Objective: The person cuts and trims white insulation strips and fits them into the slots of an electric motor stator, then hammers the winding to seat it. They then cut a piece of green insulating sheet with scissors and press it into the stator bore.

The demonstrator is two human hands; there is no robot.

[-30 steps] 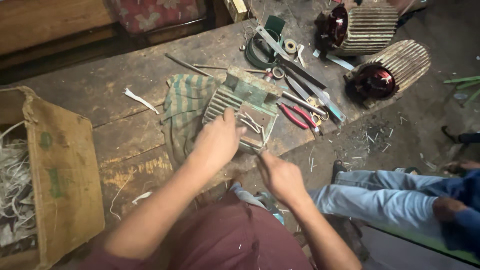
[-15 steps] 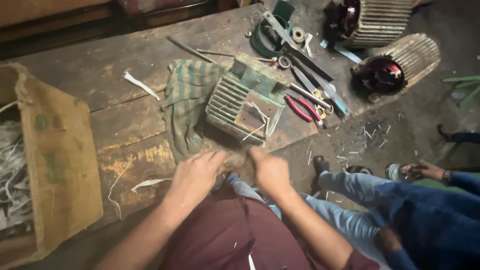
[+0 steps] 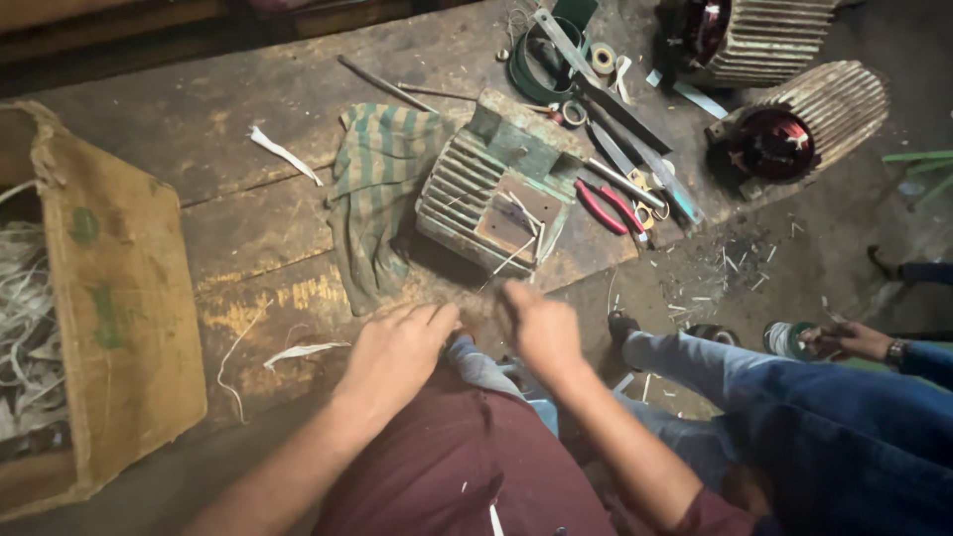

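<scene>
Overhead, head view only. Cardboard box (image 3: 109, 298) at left edge of wooden bench (image 3: 248, 109), open side facing left; pale tangled strips (image 3: 25, 328) inside, contents otherwise not discernible.

Counts: one green finned motor housing (image 3: 491, 194) at bench centre, lying on its side, part-resting on one striped green cloth (image 3: 382, 194). Two further ribbed motor housings at far right: one (image 3: 764, 40) at top edge, one (image 3: 814, 119) nearer, red windings visible in its open end. One pair of red-handled pliers (image 3: 608, 208) just right of green housing. Several long flat metal tools (image 3: 615, 119) fanned out far-right of housing; exact number not countable. Two white strips loose on bench: one (image 3: 286, 156) far left of cloth, one (image 3: 303, 350) near edge beside left hand.

Left hand (image 3: 397, 357) palm down at near edge of bench, fingers extended and close together, tips touching wood; holding nothing visible. Right hand (image 3: 541, 328) just beside it, fingers curled inward; whether pinching anything cannot be told. Thin pale wire (image 3: 506, 260) trailing from housing toward right hand; contact with fingers unclear. Green housing apart from both hands, just beyond fingertips, far side.

Second person's hand (image 3: 854, 339) at right on a small round item (image 3: 789, 337), blue-trousered legs (image 3: 794, 397) alongside.
</scene>
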